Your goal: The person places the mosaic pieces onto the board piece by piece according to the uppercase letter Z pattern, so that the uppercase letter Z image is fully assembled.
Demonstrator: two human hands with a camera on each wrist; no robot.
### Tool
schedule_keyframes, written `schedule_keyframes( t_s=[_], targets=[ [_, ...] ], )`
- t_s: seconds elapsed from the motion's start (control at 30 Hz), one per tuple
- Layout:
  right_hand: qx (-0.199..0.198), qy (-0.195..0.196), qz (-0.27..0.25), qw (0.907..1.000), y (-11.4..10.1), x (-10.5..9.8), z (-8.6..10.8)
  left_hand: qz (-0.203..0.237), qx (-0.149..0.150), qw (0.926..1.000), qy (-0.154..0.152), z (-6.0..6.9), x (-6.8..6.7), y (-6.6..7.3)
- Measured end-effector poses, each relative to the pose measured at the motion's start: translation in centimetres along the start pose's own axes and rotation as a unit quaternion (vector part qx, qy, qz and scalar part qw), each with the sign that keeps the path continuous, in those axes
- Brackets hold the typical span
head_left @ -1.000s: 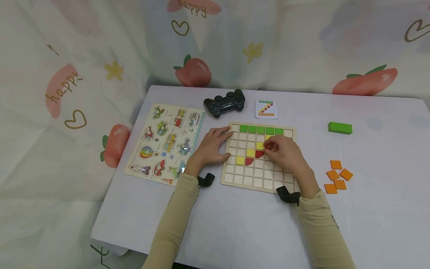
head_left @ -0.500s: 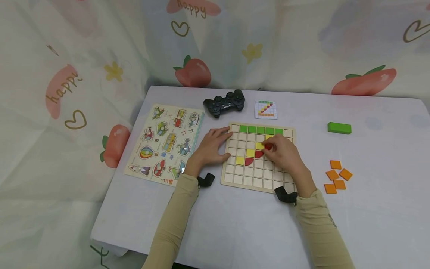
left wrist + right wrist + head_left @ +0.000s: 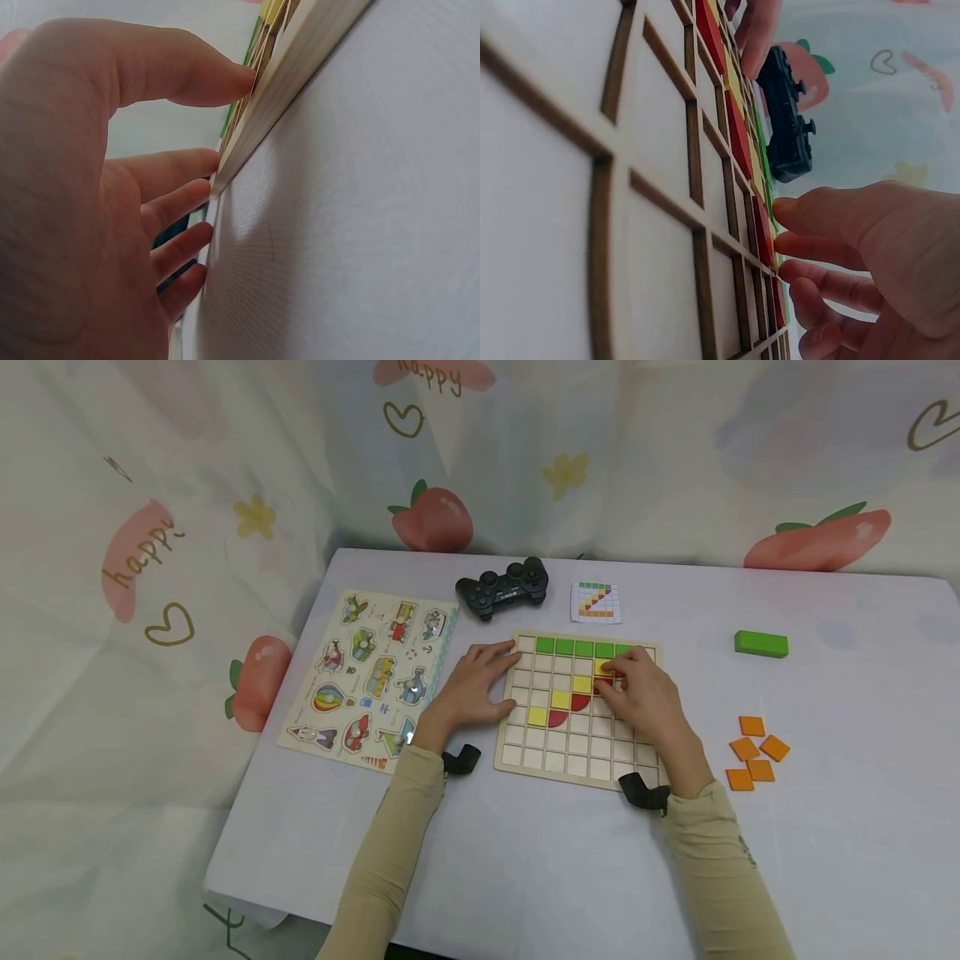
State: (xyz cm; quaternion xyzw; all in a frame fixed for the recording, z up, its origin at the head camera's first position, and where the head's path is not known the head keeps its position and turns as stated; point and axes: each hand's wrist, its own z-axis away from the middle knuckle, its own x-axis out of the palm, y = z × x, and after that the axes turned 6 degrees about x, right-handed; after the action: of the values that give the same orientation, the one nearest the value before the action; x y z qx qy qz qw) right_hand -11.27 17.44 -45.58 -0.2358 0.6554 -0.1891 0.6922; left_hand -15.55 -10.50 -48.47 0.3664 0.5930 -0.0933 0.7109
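Observation:
A wooden grid board (image 3: 525, 760) lies on the table with a row of green tiles (image 3: 564, 647) along its far side. Yellow tiles (image 3: 537, 717) and red tiles with a curved edge (image 3: 557, 719) run diagonally up to the right. My left hand (image 3: 471, 687) rests at the board's left edge, thumb and fingers spread, as the left wrist view also shows. Thumb and fingertips of my right hand (image 3: 647, 693) touch the board around a red tile (image 3: 762, 231) near the diagonal's upper end. That hand hides part of the board's right side.
Several orange tiles (image 3: 752, 726) lie loose at right, with a green block (image 3: 761, 643) behind them. A small pattern card (image 3: 596, 602) and a black game controller (image 3: 502, 588) sit beyond the board. A picture puzzle board (image 3: 367, 681) lies at left.
The red tile pinched in my right hand earlier now sits in the grid. My right thumb and fingertips have spread apart over it. My left hand stays at the board's edge.

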Motion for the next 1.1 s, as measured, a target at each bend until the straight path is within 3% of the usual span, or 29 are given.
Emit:
schedule_keyframes(
  t_s=[0.27, 0.53, 0.67, 0.93, 1.1],
  targets=[
    [-0.012, -0.036, 0.019, 0.9991, 0.0, -0.7, 0.2, -0.001, 0.002, 1.0000, -0.003, 0.0, -0.2, 0.2],
    [0.040, -0.033, 0.011, 0.9986, 0.7, -2.6, 0.6, 0.002, 0.000, 1.0000, -0.005, 0.0, -0.2, 0.2],
    [0.064, -0.037, 0.035, 0.9967, 2.8, -4.4, 1.5, 0.006, 0.001, 1.0000, -0.005, 0.0, -0.1, 0.1],
    [0.107, -0.062, 0.079, 0.9891, 9.3, -8.0, 5.2, 0.007, 0.007, 0.9999, -0.002, 0.0, -0.1, 0.1],
    [0.124, -0.065, 0.081, 0.9868, 10.4, -8.7, 6.7, 0.009, 0.010, 0.9999, 0.003, -0.1, -0.1, 0.0]
  ],
)
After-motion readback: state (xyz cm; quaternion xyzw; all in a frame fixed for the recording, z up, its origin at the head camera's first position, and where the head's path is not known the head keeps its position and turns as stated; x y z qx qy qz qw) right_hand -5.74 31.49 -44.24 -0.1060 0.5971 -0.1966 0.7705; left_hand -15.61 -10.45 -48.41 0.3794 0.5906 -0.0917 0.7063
